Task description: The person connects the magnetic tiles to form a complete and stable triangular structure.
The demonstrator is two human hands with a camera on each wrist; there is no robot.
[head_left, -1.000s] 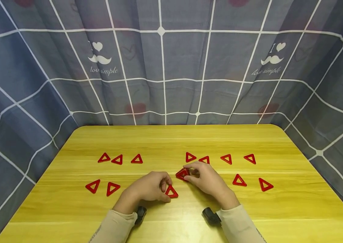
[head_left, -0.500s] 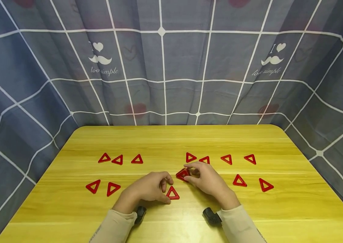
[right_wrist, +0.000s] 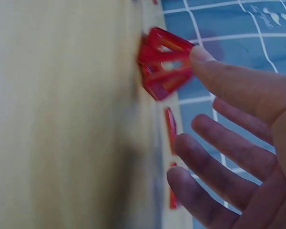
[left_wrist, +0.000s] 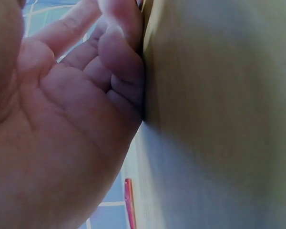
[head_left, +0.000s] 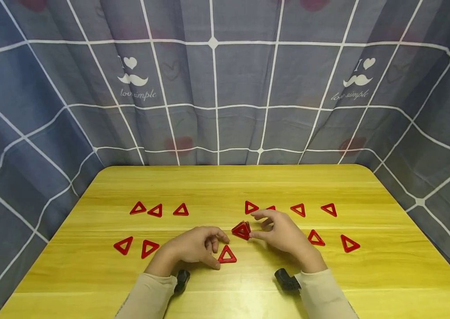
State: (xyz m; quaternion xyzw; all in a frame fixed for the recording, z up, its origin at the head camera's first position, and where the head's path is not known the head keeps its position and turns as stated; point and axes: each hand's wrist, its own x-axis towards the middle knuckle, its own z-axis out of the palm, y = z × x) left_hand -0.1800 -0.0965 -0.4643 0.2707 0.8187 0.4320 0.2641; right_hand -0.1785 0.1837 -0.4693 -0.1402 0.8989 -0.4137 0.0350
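Near the middle of the table stands a small red pyramid built from triangle tiles [head_left: 242, 230]. My right hand [head_left: 282, 232] is just to its right, fingers spread. In the right wrist view the thumb tip overlaps the edge of the pyramid [right_wrist: 168, 58], while the other fingers are well apart from it. A single flat red triangle tile [head_left: 227, 261] lies in front of the pyramid. My left hand [head_left: 197, 246] rests on the table to the left of that tile, fingers loosely bent, thumb tip by the tile's lower left corner. Nothing is in the left palm.
Several loose red triangle tiles lie on the wooden table [head_left: 225, 292]: a back row either side of the middle, including one at left [head_left: 181, 214], and front pairs at far left [head_left: 128, 247] and right [head_left: 343, 244]. A grey checked curtain [head_left: 241, 84] hangs behind the table.
My right hand has loosened its hold on the pyramid and drawn back to the right. My left hand has let go of the flat tile, its thumb shifting slightly left.
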